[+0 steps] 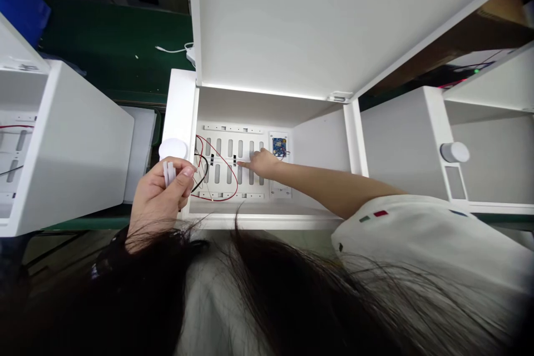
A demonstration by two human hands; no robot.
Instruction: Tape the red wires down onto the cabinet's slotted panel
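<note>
Dark hair (104, 289) hangs nearest the camera. The left hand (161, 194) pinches small white strips (168, 173) between thumb and fingers beside the white cabinet's (180, 117) round knob (173, 149). Inside, the right hand (263, 164), index finger extended, points at a small black piece (234, 160) on the slotted panel (229, 175), near loose red wire (237, 183) and a blue circuit board (279, 147).
</note>
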